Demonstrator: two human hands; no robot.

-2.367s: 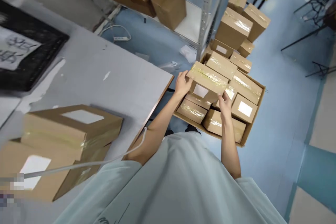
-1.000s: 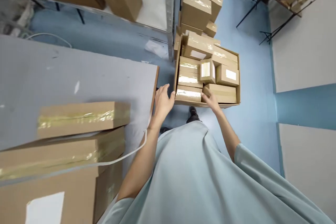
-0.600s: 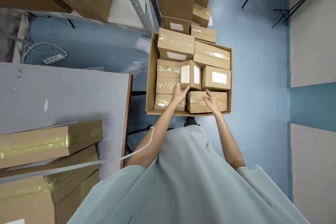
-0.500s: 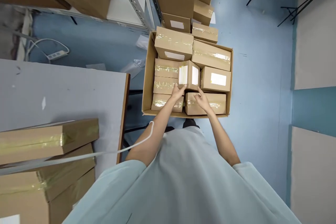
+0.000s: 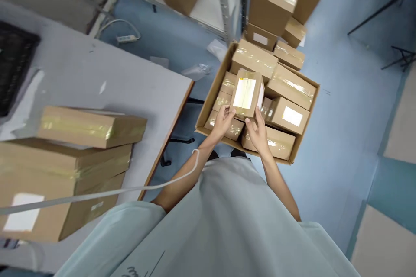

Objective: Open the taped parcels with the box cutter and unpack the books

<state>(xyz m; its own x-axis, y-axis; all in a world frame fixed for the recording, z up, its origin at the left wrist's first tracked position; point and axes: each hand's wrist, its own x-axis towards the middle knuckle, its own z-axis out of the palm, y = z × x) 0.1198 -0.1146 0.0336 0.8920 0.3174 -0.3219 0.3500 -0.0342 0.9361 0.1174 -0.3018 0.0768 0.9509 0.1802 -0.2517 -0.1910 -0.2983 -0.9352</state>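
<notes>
Between my two hands is a small cardboard box point(image 5: 257, 81), taped along its top, with white labels on its top and right side. My left hand point(image 5: 222, 120) grips its near left corner, and my right hand point(image 5: 258, 133) grips its near right side. It appears raised over the other boxes in a large open carton point(image 5: 204, 117). Inside the carton, a labelled box point(image 5: 282, 114) sits to the right, a longer taped box point(image 5: 282, 143) lies under my right hand, and further taped boxes point(image 5: 255, 57) fill the far side.
Stacked cardboard boxes point(image 5: 271, 2) stand beyond the carton beside a metal shelf post point(image 5: 223, 4). On the left, a grey table point(image 5: 143, 78) bears more boxes point(image 5: 94, 127) and a black keyboard point(image 5: 14, 62). A pale cable point(image 5: 130, 190) crosses over my left arm.
The small box has come up from its place in the carton and turned, with both hands now gripping it. My view has swung left, showing more of the table and the keyboard.
</notes>
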